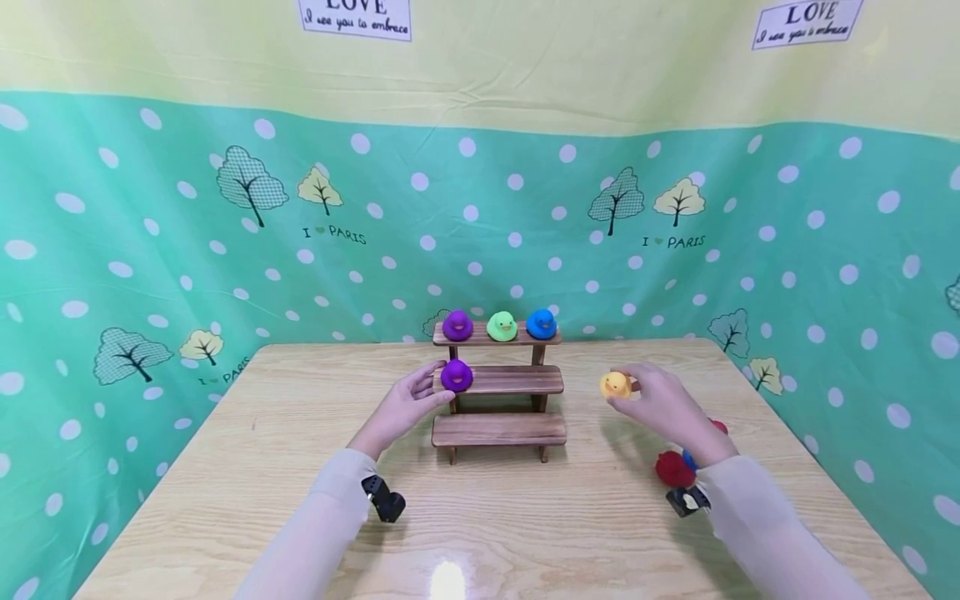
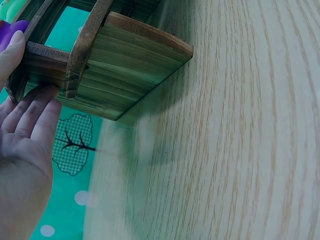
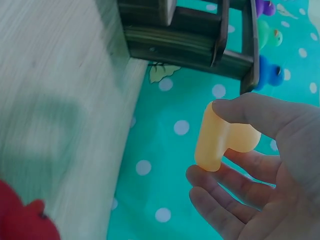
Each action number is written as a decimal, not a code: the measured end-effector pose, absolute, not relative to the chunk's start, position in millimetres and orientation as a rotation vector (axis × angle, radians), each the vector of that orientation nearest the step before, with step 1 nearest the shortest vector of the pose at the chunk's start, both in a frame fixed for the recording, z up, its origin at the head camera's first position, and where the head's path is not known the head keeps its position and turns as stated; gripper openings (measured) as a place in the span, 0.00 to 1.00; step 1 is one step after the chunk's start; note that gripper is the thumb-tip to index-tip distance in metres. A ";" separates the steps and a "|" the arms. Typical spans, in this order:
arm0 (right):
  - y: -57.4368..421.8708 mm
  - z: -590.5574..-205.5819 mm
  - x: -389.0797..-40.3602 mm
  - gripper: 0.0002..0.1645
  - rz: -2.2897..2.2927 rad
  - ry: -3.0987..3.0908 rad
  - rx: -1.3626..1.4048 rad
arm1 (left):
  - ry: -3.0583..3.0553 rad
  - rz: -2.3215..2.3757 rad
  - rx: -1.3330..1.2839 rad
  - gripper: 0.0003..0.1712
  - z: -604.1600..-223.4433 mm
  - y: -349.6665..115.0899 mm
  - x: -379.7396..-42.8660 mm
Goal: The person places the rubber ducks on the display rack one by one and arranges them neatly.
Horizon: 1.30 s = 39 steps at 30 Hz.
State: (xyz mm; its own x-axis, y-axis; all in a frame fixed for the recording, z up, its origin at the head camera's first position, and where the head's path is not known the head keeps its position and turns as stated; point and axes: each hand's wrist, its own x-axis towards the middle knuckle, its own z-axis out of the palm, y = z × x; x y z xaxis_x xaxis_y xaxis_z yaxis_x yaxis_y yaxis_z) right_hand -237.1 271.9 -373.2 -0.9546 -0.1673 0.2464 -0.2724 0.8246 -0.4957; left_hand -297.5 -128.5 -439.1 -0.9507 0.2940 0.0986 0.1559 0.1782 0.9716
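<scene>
A yellow rubber duck (image 1: pixel 617 385) is pinched by my right hand (image 1: pixel 663 404), up in the air right of the shelf. In the right wrist view, the thumb presses one side of the duck (image 3: pixel 210 142) with fingers behind it. My left hand (image 1: pixel 408 404) is at the left end of the wooden three-tier shelf (image 1: pixel 517 380), fingers fairly straight. Its thumb lies in front of a purple duck (image 1: pixel 457 376) on the middle tier, with the other fingers against the shelf's end. Along the top tier sit a purple duck (image 1: pixel 457 326), a green duck (image 1: pixel 502 327) and a blue duck (image 1: pixel 542 324).
On the table (image 1: pixel 540 525), a red duck (image 1: pixel 675 469) lies under my right forearm, partly covering something blue; another red piece (image 1: pixel 720 426) shows beyond the wrist. A dotted green curtain (image 1: pixel 390 275) hangs behind the table and along both sides.
</scene>
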 end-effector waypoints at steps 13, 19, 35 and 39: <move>243.0 -365.3 -247.4 0.29 0.799 -2.800 0.441 | 2.321 1.885 0.442 0.42 -438.6 -128.7 -297.7; 227.4 -364.6 -249.5 0.29 0.842 -2.753 0.558 | 2.315 1.888 0.448 0.42 -438.8 -128.5 -298.2; 181.5 -367.8 -264.4 0.26 0.954 -2.691 0.783 | 2.334 1.880 0.442 0.43 -437.8 -129.6 -296.3; 173.4 -370.5 -272.1 0.27 0.986 -2.682 0.834 | 2.343 1.872 0.437 0.43 -436.6 -130.0 -295.2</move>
